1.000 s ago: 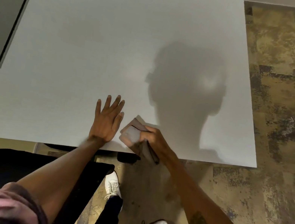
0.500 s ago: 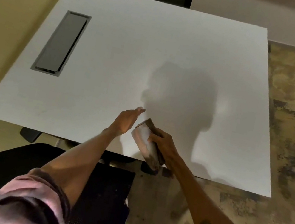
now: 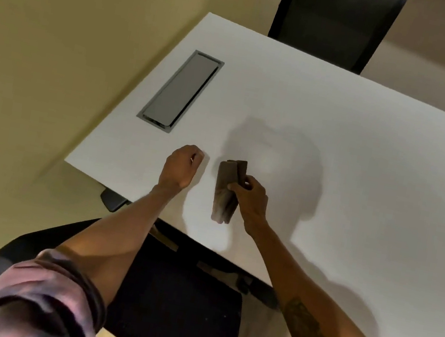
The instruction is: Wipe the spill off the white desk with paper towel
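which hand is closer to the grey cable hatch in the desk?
Left. The left hand sits just below the hatch; the right hand, holding the folded paper towel, is farther right.

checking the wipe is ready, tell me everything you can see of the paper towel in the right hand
The paper towel is a folded brownish-grey wad, several layers thick, longer than wide, its layered edges showing at the far end. It is held roughly upright over the white desk near its front edge. The right hand pinches it from the right side, fingers across its upper part. The left hand is beside it, apart. Whether its lower end touches the desk is unclear.
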A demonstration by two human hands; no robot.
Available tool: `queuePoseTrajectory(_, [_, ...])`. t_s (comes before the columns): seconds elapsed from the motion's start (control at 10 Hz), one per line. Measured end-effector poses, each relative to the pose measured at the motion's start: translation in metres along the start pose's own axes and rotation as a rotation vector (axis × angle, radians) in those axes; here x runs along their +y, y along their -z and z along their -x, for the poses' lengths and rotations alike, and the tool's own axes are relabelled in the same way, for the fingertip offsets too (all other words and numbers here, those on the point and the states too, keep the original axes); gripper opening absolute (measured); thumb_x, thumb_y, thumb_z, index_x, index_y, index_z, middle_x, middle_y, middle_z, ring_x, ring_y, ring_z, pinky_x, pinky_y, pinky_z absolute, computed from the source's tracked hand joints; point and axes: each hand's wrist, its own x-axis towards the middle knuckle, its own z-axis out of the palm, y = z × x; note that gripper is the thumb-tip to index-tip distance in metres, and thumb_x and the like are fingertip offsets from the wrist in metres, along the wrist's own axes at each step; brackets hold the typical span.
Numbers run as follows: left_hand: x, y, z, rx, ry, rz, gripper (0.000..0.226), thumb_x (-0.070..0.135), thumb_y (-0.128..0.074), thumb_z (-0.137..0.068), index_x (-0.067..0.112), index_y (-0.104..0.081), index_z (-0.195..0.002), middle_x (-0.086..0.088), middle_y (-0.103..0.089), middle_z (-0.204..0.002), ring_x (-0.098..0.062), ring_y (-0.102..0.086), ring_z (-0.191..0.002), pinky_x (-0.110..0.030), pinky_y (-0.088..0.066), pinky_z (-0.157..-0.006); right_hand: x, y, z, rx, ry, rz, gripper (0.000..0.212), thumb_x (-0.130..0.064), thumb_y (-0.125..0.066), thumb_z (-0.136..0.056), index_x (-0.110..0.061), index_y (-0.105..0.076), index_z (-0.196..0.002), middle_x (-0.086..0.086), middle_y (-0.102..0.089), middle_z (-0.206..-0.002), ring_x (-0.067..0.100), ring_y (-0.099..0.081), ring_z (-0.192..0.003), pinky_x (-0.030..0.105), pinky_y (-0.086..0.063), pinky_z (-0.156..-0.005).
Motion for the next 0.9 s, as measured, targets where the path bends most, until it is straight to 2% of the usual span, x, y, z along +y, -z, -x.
queuePoseTrajectory(0.1, [-0.020,0.023,-0.006,0.040,0.050,-0.027,0.029,0.026,-0.046,-0.107,0.009,-0.063,-0.091,-0.004,-0.067,-0.093,-0.021,-0.059,-0.082,-0.027,-0.036,-0.073,-0.017,-0.039,-0.010,-0.014,-0.044,-0.011,0.030,-0.024,-0.071,-0.081,-0.015,-0.066,-0.109,0.006,-0.071,-0.105,0.025,-0.065,-0.099,0.042,-0.054,-0.093])
queuePoseTrajectory(0.3, [-0.064,0.060,-0.011,0.048,0.169,-0.086,0.036,0.027,-0.041,-0.109,0.004,-0.061,-0.089,-0.010,-0.066,-0.088,-0.025,-0.057,-0.078,-0.032,-0.038,-0.070,-0.037,-0.114,-0.025,-0.047,-0.078,0.006,0.033,-0.025,-0.071,-0.084,-0.009,-0.065,-0.113,0.011,-0.071,-0.108,0.028,-0.066,-0.100,0.044,-0.055,-0.095])
queuePoseTrajectory(0.4, [-0.089,0.076,-0.011,0.063,0.268,-0.090,0.036,0.024,-0.037,-0.110,0.002,-0.062,-0.094,-0.013,-0.066,-0.093,-0.026,-0.056,-0.081,-0.036,-0.040,-0.071,-0.043,-0.148,-0.030,-0.047,-0.075,0.036,0.033,-0.034,-0.068,-0.088,-0.010,-0.061,-0.110,0.009,-0.070,-0.104,0.025,-0.067,-0.095,0.037,-0.056,-0.089])
queuePoseTrajectory(0.5, [-0.111,0.088,-0.006,0.053,0.327,-0.077,0.036,0.023,-0.037,-0.110,0.003,-0.065,-0.101,-0.013,-0.069,-0.101,-0.030,-0.062,-0.090,-0.041,-0.048,-0.080,-0.051,-0.178,-0.026,0.028,-0.116,0.061,0.040,-0.053,-0.059,-0.090,-0.016,-0.055,-0.102,0.003,-0.064,-0.092,0.022,-0.062,-0.084,0.034,-0.053,-0.080])
queuePoseTrajectory(0.6, [-0.131,0.096,0.001,0.025,0.346,-0.068,0.034,0.023,-0.039,-0.110,0.006,-0.068,-0.109,-0.011,-0.072,-0.109,-0.028,-0.065,-0.097,-0.038,-0.050,-0.084,-0.056,-0.199,-0.024,0.058,-0.167,0.090,0.043,-0.044,-0.061,-0.091,-0.009,-0.055,-0.116,0.008,-0.068,-0.103,0.028,-0.066,-0.095,0.040,-0.054,-0.091])
queuePoseTrajectory(0.7, [-0.142,0.103,0.007,0.019,0.363,-0.109,0.033,0.024,-0.041,-0.109,0.010,-0.070,-0.115,-0.009,-0.073,-0.114,-0.029,-0.067,-0.101,-0.037,-0.051,-0.085,-0.063,-0.211,-0.020,-0.001,-0.194,0.113,0.044,-0.026,-0.066,-0.088,-0.009,-0.051,-0.126,0.012,-0.068,-0.117,0.030,-0.065,-0.106,0.042,-0.052,-0.097])
queuePoseTrajectory(0.8, [-0.152,0.105,0.011,0.032,0.368,-0.136,0.031,0.023,-0.044,-0.108,0.014,-0.070,-0.121,-0.008,-0.073,-0.119,-0.030,-0.067,-0.106,-0.036,-0.049,-0.087,-0.065,-0.218,-0.016,-0.067,-0.178,0.070,0.047,-0.021,-0.066,-0.086,-0.009,-0.051,-0.129,0.012,-0.066,-0.120,0.033,-0.066,-0.107,0.046,-0.052,-0.100])
queuePoseTrajectory(0.9, [-0.151,0.108,0.012,0.037,0.401,-0.128,0.031,0.022,-0.045,-0.107,0.014,-0.071,-0.121,-0.009,-0.072,-0.119,-0.031,-0.067,-0.107,-0.038,-0.051,-0.088,-0.069,-0.215,-0.012,-0.091,-0.117,0.120,0.034,-0.020,-0.061,-0.090,-0.009,-0.054,-0.121,0.012,-0.066,-0.114,0.031,-0.066,-0.099,0.045,-0.055,-0.093])
